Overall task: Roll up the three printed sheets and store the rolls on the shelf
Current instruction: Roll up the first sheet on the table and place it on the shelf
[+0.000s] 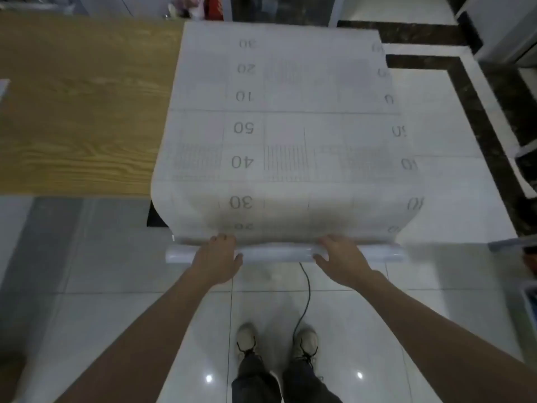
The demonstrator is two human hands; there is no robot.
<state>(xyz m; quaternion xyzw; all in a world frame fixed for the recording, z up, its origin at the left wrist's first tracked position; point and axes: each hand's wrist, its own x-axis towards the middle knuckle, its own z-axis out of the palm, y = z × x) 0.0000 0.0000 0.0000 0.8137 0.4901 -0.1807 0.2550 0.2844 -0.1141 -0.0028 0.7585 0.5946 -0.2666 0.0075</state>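
Note:
A large white printed sheet (284, 135), marked with a grid and upside-down numbers, lies on the right end of a wooden table (72, 112) and hangs over its near edge. Its near end is wound into a white roll (279, 254) held in the air in front of the table. My left hand (218, 257) grips the roll left of its middle, fingers curled over the top. My right hand (340, 257) grips it to the right the same way. The sheet's right side droops past the table's end.
The floor is glossy white tile with dark marble borders (479, 117) at right. A black cable (305, 292) runs down toward my shoes (276, 341). Cluttered items (197, 7) stand behind the table's far edge. A grey object's edge (511, 244) pokes in at right.

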